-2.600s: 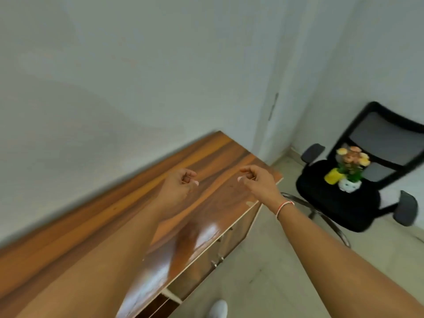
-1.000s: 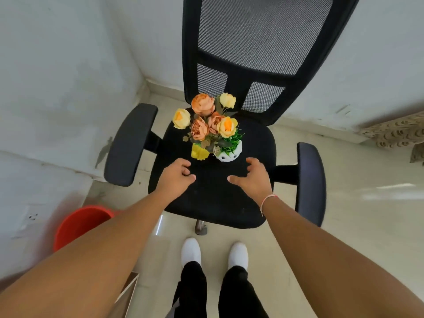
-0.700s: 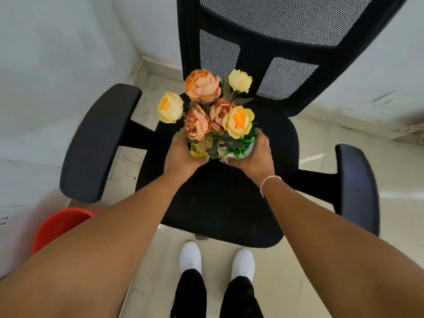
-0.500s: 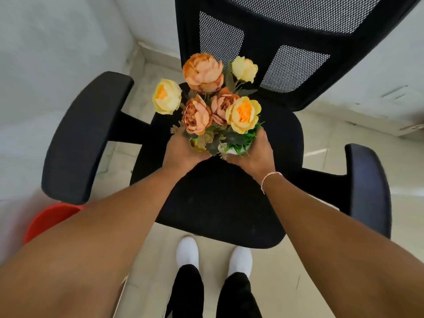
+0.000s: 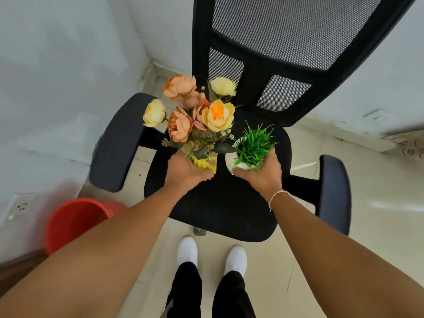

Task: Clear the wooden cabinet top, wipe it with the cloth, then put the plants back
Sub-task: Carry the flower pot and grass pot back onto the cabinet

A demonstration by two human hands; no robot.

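Two plants are being held over the black seat (image 5: 220,210) of an office chair, one in each hand. The left hand (image 5: 187,172) is wrapping its fingers around a ribbed yellow pot (image 5: 205,163), and a bunch of orange and yellow flowers (image 5: 195,113) is rising out of it and leaning a little toward the chair's left armrest (image 5: 117,141). The right hand (image 5: 261,172) is curling around a small white pot (image 5: 230,160) that is carrying a tuft of green grass (image 5: 254,143); the thumb is lying along the pot's near side. The two pots are sitting just beside each other, with a narrow gap between them. Whether either pot is touching the seat or hanging just above it, I cannot tell.

A thin pink and white bracelet (image 5: 276,196) is circling the right wrist. Behind the plants the chair's mesh backrest (image 5: 296,31) is standing upright, and the right armrest (image 5: 333,193) is showing beyond the right forearm. Below the seat, two white shoes (image 5: 188,250) and black trouser legs (image 5: 187,292) are standing on the pale tiled floor (image 5: 376,237). A red bucket (image 5: 75,221) is sitting on the floor at the left, near the white wall (image 5: 57,76).
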